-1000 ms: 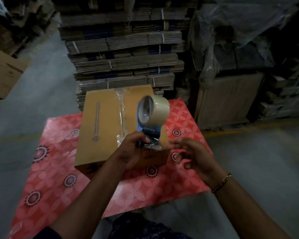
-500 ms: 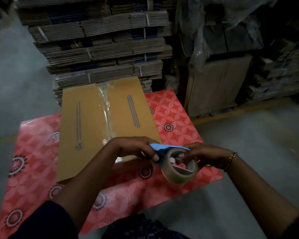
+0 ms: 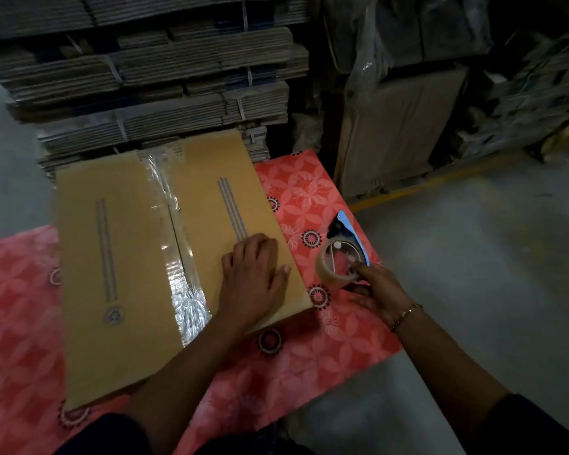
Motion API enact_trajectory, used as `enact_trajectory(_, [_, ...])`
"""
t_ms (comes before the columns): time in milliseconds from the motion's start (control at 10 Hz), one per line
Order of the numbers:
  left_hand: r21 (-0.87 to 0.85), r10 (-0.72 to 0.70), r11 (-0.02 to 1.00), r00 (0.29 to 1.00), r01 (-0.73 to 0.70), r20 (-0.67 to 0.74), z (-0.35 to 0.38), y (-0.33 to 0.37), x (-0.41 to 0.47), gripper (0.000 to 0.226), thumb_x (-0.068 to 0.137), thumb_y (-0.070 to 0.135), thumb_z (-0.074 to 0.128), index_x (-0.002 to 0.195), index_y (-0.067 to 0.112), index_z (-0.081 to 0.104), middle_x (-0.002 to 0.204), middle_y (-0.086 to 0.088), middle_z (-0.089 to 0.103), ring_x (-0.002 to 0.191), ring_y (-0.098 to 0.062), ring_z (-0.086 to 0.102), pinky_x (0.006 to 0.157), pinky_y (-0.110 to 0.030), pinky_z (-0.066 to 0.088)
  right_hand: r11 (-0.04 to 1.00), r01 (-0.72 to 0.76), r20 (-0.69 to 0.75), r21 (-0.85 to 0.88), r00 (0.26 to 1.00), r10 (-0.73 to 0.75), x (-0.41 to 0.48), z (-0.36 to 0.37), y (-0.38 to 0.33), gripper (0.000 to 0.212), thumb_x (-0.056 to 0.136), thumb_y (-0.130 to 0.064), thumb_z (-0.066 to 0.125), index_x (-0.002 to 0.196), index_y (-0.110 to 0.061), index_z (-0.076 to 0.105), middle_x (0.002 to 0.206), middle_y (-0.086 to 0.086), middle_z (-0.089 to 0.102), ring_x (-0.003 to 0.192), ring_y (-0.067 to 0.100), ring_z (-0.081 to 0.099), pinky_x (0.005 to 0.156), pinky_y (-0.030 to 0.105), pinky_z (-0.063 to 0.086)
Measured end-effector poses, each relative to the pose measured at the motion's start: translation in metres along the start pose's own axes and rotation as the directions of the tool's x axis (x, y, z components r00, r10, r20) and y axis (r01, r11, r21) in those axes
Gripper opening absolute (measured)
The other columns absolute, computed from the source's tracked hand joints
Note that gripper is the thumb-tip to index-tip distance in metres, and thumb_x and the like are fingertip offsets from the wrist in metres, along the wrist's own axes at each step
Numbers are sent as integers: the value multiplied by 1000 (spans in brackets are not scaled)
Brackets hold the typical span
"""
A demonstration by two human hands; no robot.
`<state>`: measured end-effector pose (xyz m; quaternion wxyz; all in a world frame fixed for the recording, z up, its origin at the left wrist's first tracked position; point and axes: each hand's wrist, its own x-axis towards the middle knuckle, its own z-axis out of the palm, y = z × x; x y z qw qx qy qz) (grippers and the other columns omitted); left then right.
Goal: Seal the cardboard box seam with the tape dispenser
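Observation:
A brown cardboard box point(image 3: 119, 257) lies on the red flowered tablecloth point(image 3: 309, 198). Shiny clear tape point(image 3: 174, 244) runs along its centre seam from the far edge to the near edge. My left hand point(image 3: 253, 274) rests flat, fingers spread, on the box's right flap near the corner. To the right of the box my right hand point(image 3: 375, 290) grips the blue tape dispenser point(image 3: 342, 251) by its roll of clear tape, low over the cloth; its blue blade end points away from me.
Tall stacks of bundled flat cardboard point(image 3: 145, 77) stand right behind the table. A plastic-wrapped pallet with a board point(image 3: 401, 126) is at the back right. Grey concrete floor point(image 3: 473, 257) with a yellow line lies to the right of the table edge.
The dispenser has gone from upright over the box, down to the near edge, then right beside the box. My left hand let go of it and now lies flat on the flap.

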<state>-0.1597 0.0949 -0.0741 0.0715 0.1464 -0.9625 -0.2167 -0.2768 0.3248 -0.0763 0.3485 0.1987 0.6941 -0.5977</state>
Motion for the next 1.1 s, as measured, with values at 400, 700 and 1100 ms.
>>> enact_trajectory(400, [55,11,998,1000,-10,-21,0,1,-2,53,90,47,56,133,17,54,141,-6,54,128,-30,47,96,-45,33,994,12,-151,-105,988,-27,100,42,-5,33,84,-31,80,88,-9,55,60,9,50,29,13,43,31,18,34])
enact_trajectory(700, [93,1,996,1000,-1,-1,-1,5,-2,53,90,48,55,133,17,54,141,-7,55,127,-30,47,95,-45,33,957,17,-142,-288,988,-61,111,26,-13,32,88,-20,74,111,-1,65,68,13,60,37,15,52,33,22,43])
enact_trajectory(1100, [187,-48,980,992,69,-115,-27,23,-8,61,93,53,43,142,16,51,153,-7,50,141,-29,43,108,-51,32,581,454,185,-675,867,-463,48,-9,-80,77,80,-54,75,139,-9,56,140,18,59,130,36,56,103,40,46])
